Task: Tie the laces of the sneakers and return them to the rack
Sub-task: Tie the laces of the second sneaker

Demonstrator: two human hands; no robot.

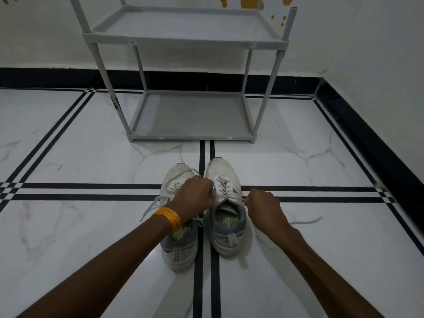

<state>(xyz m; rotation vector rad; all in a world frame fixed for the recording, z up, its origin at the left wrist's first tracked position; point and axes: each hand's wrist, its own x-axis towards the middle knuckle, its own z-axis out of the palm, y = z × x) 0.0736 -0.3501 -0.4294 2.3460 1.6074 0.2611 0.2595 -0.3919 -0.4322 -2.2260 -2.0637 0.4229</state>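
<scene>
Two white and grey sneakers stand side by side on the floor, toes pointing to the rack. My left hand [195,195] is closed on one lace end of the right sneaker [226,173], and it covers part of the left sneaker [177,249]. My right hand [262,206] pinches the other lace end, pulled taut across the right sneaker's tongue. A loose lace tail [307,221] trails on the floor to the right. The left sneaker's laces [156,201] lie loose to its left.
A grey plastic shoe rack [190,136] with bare shelves stands against the white wall straight ahead. The floor is white marble tile with black stripes [91,191]. A black skirting [367,138] runs along the walls, closing in on the right.
</scene>
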